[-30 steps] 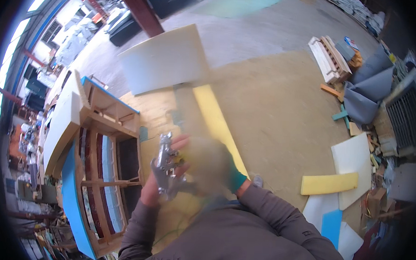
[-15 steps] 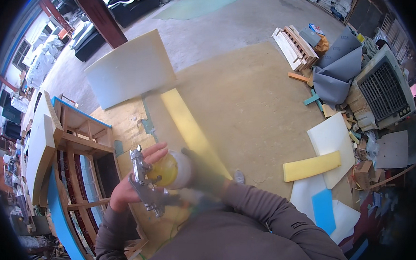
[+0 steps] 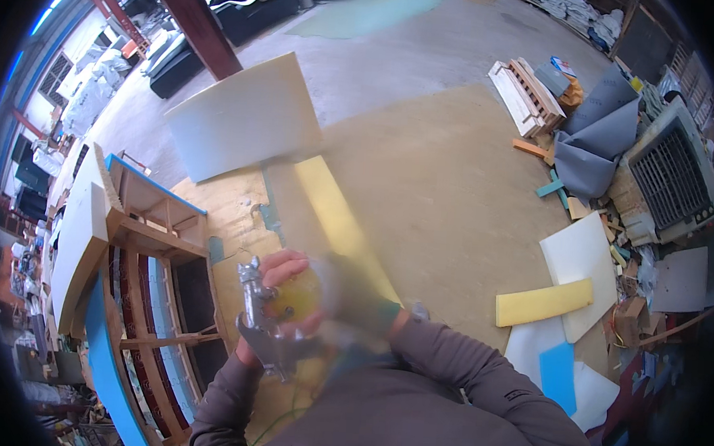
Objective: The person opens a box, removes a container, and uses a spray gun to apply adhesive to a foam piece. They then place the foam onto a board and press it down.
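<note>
Holding the spray gun (image 3: 261, 319) upright at chest height, my left hand (image 3: 276, 299) had its grip curled around the metal body and the yellow cup (image 3: 295, 299) fixed to it. My right hand (image 3: 361, 300) was a blur just beside the cup; I could not tell its grip. Below lay a tan floor mat (image 3: 439, 203) in a workshop, one wooden frame (image 3: 147, 293) to my left, one yellow foam strip (image 3: 543, 302) to my right.
</note>
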Motion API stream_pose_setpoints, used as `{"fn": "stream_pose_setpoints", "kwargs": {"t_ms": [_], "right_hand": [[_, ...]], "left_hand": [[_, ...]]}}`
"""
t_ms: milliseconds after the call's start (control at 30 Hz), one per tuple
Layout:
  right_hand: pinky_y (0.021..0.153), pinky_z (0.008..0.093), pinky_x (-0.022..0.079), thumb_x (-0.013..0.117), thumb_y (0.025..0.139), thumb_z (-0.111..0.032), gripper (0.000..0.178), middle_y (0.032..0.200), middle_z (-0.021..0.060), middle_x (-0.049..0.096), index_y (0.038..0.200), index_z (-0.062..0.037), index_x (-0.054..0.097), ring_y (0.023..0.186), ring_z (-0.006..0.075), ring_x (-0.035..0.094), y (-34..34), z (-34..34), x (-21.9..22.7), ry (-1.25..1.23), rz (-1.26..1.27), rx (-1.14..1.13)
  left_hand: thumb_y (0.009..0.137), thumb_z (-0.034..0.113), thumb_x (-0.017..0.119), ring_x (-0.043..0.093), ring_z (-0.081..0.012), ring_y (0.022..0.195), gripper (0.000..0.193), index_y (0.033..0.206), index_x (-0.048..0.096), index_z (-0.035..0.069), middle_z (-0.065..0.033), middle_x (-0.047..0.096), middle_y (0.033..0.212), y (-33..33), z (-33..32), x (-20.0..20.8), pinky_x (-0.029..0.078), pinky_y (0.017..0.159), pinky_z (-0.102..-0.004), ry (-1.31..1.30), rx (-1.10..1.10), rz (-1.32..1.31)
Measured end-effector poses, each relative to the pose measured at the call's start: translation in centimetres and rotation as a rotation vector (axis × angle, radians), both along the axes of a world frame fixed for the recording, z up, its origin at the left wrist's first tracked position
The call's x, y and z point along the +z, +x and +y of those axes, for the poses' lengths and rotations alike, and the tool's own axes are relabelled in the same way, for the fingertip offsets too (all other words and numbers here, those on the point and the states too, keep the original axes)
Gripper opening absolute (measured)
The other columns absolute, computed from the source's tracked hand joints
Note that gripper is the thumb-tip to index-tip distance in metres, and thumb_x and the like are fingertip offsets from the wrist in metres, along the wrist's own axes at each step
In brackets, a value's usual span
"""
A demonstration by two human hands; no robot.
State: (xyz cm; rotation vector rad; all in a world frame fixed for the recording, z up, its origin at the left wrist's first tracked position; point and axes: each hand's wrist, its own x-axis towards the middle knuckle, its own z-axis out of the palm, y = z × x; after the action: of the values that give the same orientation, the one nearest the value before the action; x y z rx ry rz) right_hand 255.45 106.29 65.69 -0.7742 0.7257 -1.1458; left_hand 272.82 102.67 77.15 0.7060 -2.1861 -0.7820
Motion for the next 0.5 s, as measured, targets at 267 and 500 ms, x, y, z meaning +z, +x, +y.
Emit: {"fn": "stream_pose_setpoints", "kwargs": {"t_ms": [267,500], "right_hand": [[0.103,0.0436,0.053,0.065,0.097,-0.047,0.056,0.135,0.0109,0.065,0.138,-0.0084,0.061,0.122,0.0272,0.064,-0.6,-2.8,2.8,-0.582,0.385,0.332],[0.108,0.0433,0.05,0.076,0.088,-0.04,0.061,0.142,0.011,0.062,0.14,-0.0093,0.061,0.128,0.0288,0.061,0.6,-1.5,5.7,-0.104,-0.344,0.137]], "left_hand": [[0.072,0.029,0.093,0.061,-0.0336,0.124,0.074,0.136,0.06,0.01,-0.0165,0.061,0.133,1.6,-1.0,1.2,0.05,0.106,-0.0474,0.156,-0.201,-0.112],[0.073,0.023,0.09,0.06,-0.0311,0.123,0.07,0.136,0.061,0.01,-0.0159,0.06,0.134,0.6,-0.6,0.5,0.05,0.104,-0.0462,0.023,0.088,0.075]]}}
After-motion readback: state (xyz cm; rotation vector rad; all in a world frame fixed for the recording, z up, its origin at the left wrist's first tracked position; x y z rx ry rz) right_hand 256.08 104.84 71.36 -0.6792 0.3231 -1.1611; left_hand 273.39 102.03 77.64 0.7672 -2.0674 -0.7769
